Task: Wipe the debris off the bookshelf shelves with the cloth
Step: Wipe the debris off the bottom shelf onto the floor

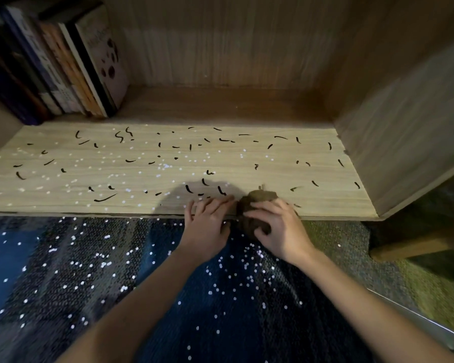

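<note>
Our right hand (275,226) grips the bunched cloth (260,199) at the front of the shelf (325,195), our left hand (207,224) flat alongside. Debris (104,198) lies mostly leftward.

We saw the pale wood-grain shelf board (247,163) lying open across nearly its whole width. Only thin black curled strands (104,198) and tiny white specks (165,166) lay flat on it, nothing tall enough to block a sweep. At the far left back, a row of upright books (71,66) closed off that corner. The brown wooden side wall (404,121) bounded the right end, and the wooden back panel (220,43) the rear. At the front edge, right of centre, our left hand (207,224) and our right hand (278,226), gripping a crumpled brown cloth (262,196), took up the room.
</note>
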Available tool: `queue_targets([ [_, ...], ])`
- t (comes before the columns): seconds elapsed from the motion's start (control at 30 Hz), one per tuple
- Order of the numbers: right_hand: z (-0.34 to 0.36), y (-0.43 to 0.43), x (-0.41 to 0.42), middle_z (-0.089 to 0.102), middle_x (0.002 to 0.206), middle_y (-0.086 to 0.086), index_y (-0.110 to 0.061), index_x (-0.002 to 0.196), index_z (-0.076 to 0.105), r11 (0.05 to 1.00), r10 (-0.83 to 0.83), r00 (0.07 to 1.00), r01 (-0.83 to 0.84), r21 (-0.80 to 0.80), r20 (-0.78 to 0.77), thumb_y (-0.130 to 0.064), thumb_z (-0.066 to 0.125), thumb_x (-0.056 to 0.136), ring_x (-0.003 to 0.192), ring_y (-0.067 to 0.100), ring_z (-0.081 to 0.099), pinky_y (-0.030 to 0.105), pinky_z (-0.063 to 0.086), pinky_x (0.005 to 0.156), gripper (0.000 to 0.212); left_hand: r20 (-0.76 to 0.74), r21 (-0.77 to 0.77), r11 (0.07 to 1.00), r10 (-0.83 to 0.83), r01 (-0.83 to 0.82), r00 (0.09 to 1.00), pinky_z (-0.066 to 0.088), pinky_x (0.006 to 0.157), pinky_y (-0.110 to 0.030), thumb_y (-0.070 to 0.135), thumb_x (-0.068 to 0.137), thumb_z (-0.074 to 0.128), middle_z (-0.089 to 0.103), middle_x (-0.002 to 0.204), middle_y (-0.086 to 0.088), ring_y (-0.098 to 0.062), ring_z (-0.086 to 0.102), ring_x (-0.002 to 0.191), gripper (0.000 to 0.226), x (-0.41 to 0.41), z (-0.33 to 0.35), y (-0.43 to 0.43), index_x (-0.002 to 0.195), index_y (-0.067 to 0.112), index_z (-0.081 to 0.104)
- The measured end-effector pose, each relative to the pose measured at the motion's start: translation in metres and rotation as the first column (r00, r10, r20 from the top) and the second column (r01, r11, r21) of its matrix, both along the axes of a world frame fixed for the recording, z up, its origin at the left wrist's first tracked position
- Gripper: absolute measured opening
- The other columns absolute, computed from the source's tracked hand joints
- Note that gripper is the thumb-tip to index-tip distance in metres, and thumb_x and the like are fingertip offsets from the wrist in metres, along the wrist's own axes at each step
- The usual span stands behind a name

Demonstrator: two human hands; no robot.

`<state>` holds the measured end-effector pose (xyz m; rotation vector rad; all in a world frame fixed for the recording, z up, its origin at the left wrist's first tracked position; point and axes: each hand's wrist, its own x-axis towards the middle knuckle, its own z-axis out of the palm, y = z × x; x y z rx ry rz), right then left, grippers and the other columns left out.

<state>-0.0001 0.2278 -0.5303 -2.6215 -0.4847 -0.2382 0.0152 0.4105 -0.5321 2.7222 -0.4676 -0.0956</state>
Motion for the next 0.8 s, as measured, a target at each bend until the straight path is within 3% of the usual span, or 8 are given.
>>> queue_targets([
  [0.17,0.008,-0.014,0.011,0.063,0.118,0.0,-0.018,0.112,0.065,0.97,-0.216,0.972,0.203,0.132,0.096,0.002,0.066,0.074,0.106,0.019,0.051,0.042,0.041,0.096,0.043,-0.033,0.012,1.0,0.009,-0.009,0.999,-0.005,0.113,-0.039,0.025,0.095,0.043,0.025,0.148,0.018,-0.013,0.012,0.139,0.051,0.002,0.004,0.003,0.143,0.034,0.029],
  [0.27,0.0,-0.006,-0.009,0.062,0.119,-0.006,-0.023,0.111,0.066,0.998,-0.054,0.998,0.053,0.035,0.03,-0.001,0.068,0.073,0.111,0.016,0.051,0.042,0.043,0.099,0.045,-0.043,0.003,1.0,-0.001,0.001,0.999,-0.003,0.114,-0.042,0.024,0.094,0.044,0.025,0.149,0.017,-0.015,0.014,0.138,0.052,0.006,0.008,-0.002,0.143,0.033,0.03],
  [0.33,0.007,-0.001,-0.02,0.061,0.115,-0.009,-0.023,0.112,0.065,0.978,-0.027,1.0,0.028,0.207,-0.01,0.0,0.068,0.074,0.106,0.012,0.05,0.033,0.045,0.096,0.046,-0.031,-0.005,1.0,-0.012,0.012,0.999,-0.001,0.114,-0.043,0.023,0.093,0.046,0.024,0.15,0.016,-0.015,0.016,0.138,0.053,0.012,0.012,-0.005,0.143,0.033,0.03],
  [0.4,0.021,-0.002,-0.012,0.054,0.116,-0.013,-0.022,0.118,0.059,0.894,-0.19,0.982,0.18,0.409,-0.016,0.003,0.064,0.077,0.106,0.009,0.046,0.019,0.038,0.096,0.048,-0.039,-0.001,1.0,-0.024,0.024,0.999,0.0,0.114,-0.044,0.026,0.093,0.048,0.024,0.152,0.012,-0.015,0.015,0.139,0.053,0.02,0.015,-0.009,0.143,0.03,0.032],
  [0.47,0.026,-0.003,-0.006,0.051,0.12,-0.014,-0.021,0.122,0.057,0.906,-0.255,0.966,0.251,0.34,-0.034,0.0,0.061,0.081,0.11,0.007,0.041,0.015,0.032,0.1,0.046,-0.058,0.016,1.0,-0.018,0.019,0.998,0.0,0.114,-0.046,0.027,0.093,0.049,0.023,0.152,0.01,-0.016,0.014,0.139,0.053,0.027,0.018,-0.013,0.143,0.028,0.033],
  [0.53,0.017,-0.001,-0.011,0.054,0.125,-0.012,-0.021,0.122,0.059,0.969,-0.176,0.978,0.192,0.158,-0.111,-0.002,0.06,0.083,0.114,0.008,0.042,0.025,0.035,0.104,0.043,-0.077,0.011,1.0,-0.009,0.01,0.997,0.001,0.114,-0.047,0.024,0.092,0.047,0.022,0.153,0.01,-0.017,0.014,0.14,0.053,0.033,0.021,-0.018,0.143,0.028,0.033],
  [0.67,0.003,-0.007,-0.021,0.061,0.12,-0.001,-0.014,0.116,0.064,0.963,-0.177,0.984,0.168,0.212,0.024,0.003,0.06,0.076,0.105,0.013,0.046,0.031,0.044,0.092,0.044,-0.087,-0.013,1.0,-0.019,0.018,0.996,0.0,0.114,-0.048,0.02,0.091,0.049,0.021,0.153,0.009,-0.018,0.012,0.14,0.054,0.045,0.024,-0.02,0.143,0.026,0.033],
  [0.8,0.004,-0.012,-0.015,0.062,0.119,0.001,-0.014,0.119,0.062,0.976,-0.173,0.985,0.172,0.132,-0.002,0.005,0.061,0.076,0.104,0.016,0.047,0.036,0.049,0.088,0.047,-0.114,-0.01,0.999,-0.039,0.038,0.993,0.001,0.114,-0.049,0.014,0.089,0.05,0.022,0.153,0.007,-0.018,0.012,0.14,0.058,0.051,0.026,-0.024,0.143,0.025,0.033],
])
